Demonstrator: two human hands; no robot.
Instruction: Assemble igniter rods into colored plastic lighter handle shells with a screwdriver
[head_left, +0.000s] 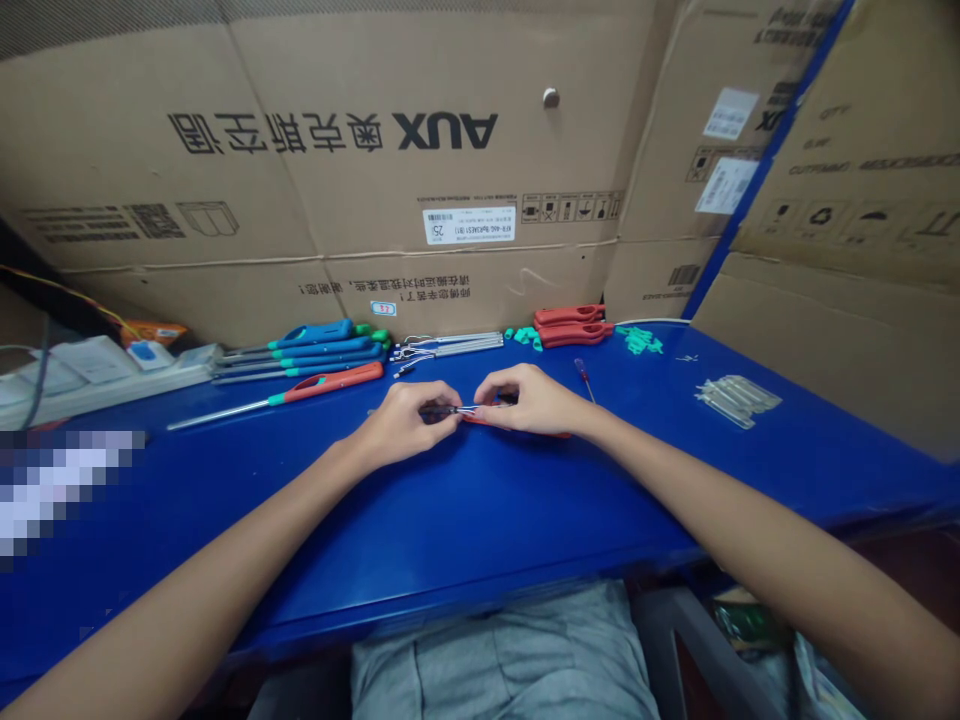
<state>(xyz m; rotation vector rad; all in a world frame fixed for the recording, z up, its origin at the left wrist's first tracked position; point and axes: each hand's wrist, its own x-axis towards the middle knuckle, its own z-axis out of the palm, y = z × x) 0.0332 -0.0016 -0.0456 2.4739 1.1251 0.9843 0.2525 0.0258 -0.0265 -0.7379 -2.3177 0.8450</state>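
Note:
Near the middle of the table, my left hand (411, 422) pinches a slim dark part with thin wires (466, 409) between thumb and fingers. My right hand (529, 400) is closed in a pinch at the other end of this part. A red plastic piece (487, 418) shows under the right fingers, mostly hidden, so whether that hand also holds it is unclear. To the left lies a long-nosed lighter with a red handle (330, 382). Behind it rest several blue-handled lighters (322, 348). A small screwdriver (583, 374) lies just beyond my right hand.
Metal rods with wires (457, 345), red handle shells (574, 327) and small green pieces (639, 340) line the back of the blue table (465, 530). Clear plastic parts (739, 400) lie at right, a power strip (180, 370) at left. Cardboard (337, 200) walls the back.

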